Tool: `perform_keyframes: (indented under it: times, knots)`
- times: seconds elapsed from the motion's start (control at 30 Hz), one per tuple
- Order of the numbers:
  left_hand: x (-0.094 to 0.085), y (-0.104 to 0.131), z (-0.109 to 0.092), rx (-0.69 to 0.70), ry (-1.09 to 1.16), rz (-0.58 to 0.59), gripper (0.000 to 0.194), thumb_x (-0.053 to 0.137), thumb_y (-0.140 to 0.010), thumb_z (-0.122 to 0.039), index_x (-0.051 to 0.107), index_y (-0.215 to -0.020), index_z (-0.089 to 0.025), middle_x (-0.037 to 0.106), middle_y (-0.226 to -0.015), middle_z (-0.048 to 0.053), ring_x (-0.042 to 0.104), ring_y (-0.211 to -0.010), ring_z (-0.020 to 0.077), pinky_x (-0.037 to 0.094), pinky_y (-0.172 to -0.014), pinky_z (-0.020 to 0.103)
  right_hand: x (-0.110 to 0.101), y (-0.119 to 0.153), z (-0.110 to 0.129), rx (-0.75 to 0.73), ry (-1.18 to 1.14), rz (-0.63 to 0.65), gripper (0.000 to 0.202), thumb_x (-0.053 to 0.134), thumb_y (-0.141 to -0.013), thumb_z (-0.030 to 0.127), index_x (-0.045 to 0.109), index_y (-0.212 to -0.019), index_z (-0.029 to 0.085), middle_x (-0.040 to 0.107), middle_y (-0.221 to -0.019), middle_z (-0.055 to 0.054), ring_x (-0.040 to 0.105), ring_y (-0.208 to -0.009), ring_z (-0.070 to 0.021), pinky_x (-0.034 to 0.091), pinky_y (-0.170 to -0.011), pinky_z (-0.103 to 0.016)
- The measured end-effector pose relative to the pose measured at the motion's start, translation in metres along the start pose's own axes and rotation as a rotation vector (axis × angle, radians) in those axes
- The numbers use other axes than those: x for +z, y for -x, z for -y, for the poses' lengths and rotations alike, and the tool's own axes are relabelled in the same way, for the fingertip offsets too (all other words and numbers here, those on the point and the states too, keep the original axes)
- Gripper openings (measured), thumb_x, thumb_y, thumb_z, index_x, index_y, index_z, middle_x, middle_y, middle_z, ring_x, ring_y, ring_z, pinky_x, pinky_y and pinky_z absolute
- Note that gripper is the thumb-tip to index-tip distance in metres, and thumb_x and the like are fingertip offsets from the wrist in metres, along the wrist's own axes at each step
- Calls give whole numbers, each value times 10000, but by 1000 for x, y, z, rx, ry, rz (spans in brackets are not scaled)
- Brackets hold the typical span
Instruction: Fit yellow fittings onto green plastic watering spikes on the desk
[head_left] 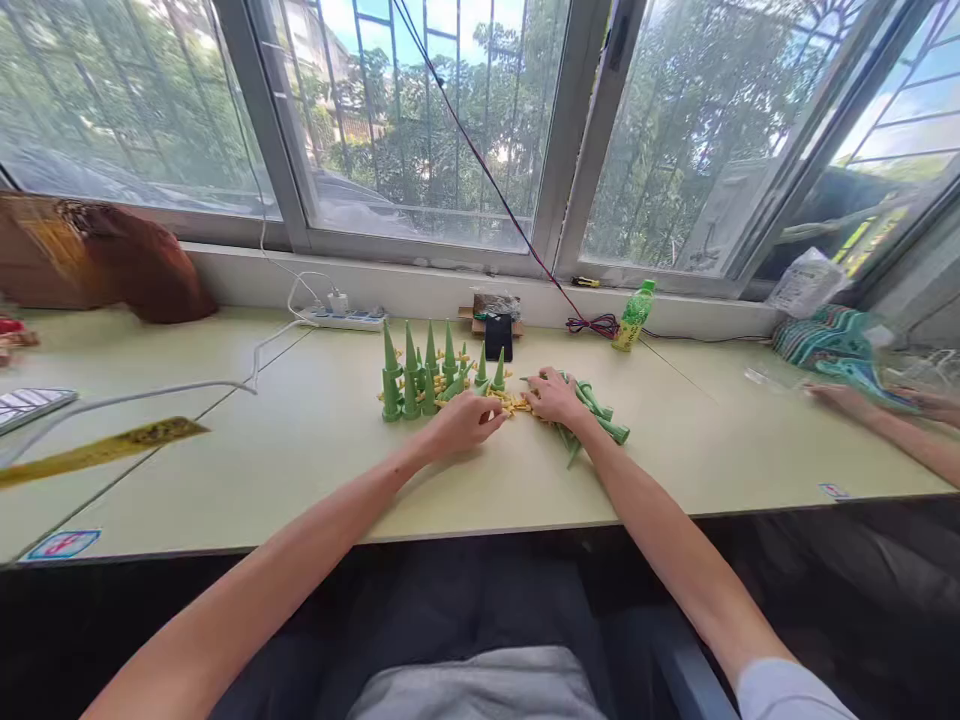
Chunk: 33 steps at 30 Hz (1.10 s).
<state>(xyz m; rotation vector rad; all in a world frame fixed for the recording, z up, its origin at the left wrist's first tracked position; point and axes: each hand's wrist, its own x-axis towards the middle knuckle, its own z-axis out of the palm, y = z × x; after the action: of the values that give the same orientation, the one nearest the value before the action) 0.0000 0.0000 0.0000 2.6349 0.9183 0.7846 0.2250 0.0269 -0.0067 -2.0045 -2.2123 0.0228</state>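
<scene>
My left hand [466, 420] is closed, with its fingers curled beside a tilted green cone [481, 388] that it seems to hold; the hand partly hides the grip. Just left of it stand several upright green cones [410, 395] in rows, with small yellow pieces sticking out between them. Over a loose heap of small yellow pieces [517, 403], my right hand [553, 397] bends its fingers down and together; what lies between the fingertips is hidden. Under and beside that hand lies a pile of green cones [596, 405] on their sides.
Behind the cones, a black phone [498, 338] leans against a small box. A green bottle [634, 316], coiled cable [596, 325] and power strip [345, 318] line the windowsill. At far right, another person's hands [847, 402] are near teal pieces [825, 342]. Yellow tape [112, 450] lies left.
</scene>
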Motion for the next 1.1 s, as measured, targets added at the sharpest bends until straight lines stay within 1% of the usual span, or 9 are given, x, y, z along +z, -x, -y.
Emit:
perform_keyframes:
  times: [0.13, 0.3, 0.43, 0.57, 0.67, 0.77, 0.9, 1.1]
  knots:
    - [-1, -1, -1, 14, 12, 0, 321, 507, -938, -335, 684, -730, -166, 492, -503, -34, 426, -469, 96, 320, -553, 254, -2, -1, 1, 13, 22, 10, 522, 355, -1001, 511, 576, -1376, 223, 417, -1513, -166, 316, -1425, -311, 185, -1146, -574]
    - [-3, -1, -4, 3, 9, -1, 302, 526, -926, -326, 684, -725, -165, 515, -519, -27, 428, -480, 97, 313, -556, 250, -3, 0, 3, 6, 30, 0, 514, 362, -997, 528, 621, -1326, 230, 459, -1482, -161, 331, -1406, -319, 205, -1130, -573]
    - [-4, -1, -5, 1, 15, 11, 286, 527, -923, -321, 690, -746, -166, 521, -524, -29, 412, -475, 92, 304, -546, 245, -2, 1, 4, 23, 10, -7, 517, 376, -991, 537, 623, -1328, 233, 456, -1468, -171, 332, -1412, -310, 169, -1144, -574]
    - [-4, -1, -3, 0, 14, 12, 294, 526, -924, -332, 687, -741, -166, 528, -532, -26, 412, -478, 95, 299, -542, 246, -3, 1, 4, 33, -13, -6, 531, 382, -985, 544, 615, -1341, 226, 458, -1433, -184, 390, -1376, -293, 112, -1162, -568]
    - [-3, -1, -3, 3, 17, 11, 295, 525, -926, -336, 692, -751, -168, 532, -534, -26, 414, -480, 96, 305, -547, 247, -3, 1, 4, 31, -15, 1, 538, 377, -986, 541, 611, -1345, 217, 462, -1413, -188, 421, -1351, -292, 94, -1165, -565]
    - [-3, -1, -3, 11, 20, 12, 295, 525, -926, -335, 695, -752, -166, 531, -531, -27, 412, -477, 96, 308, -546, 248, -3, 1, 4, 33, -5, 5, 545, 369, -986, 548, 607, -1353, 223, 456, -1426, -186, 410, -1358, -303, 105, -1160, -556]
    - [-3, -1, -2, 18, 14, 10, 290, 527, -924, -330, 698, -758, -166, 530, -528, -26, 417, -476, 96, 308, -544, 247, -1, 0, 3, 31, 17, 11, 553, 349, -990, 556, 600, -1360, 231, 465, -1456, -180, 354, -1400, -315, 130, -1148, -557]
    - [-3, 0, -1, 6, 8, 20, 290, 529, -927, -337, 699, -762, -169, 543, -537, -25, 430, -481, 95, 313, -545, 245, 0, -2, 3, 28, 40, 13, 558, 329, -989, 570, 603, -1350, 244, 473, -1475, -163, 363, -1385, -321, 156, -1132, -575]
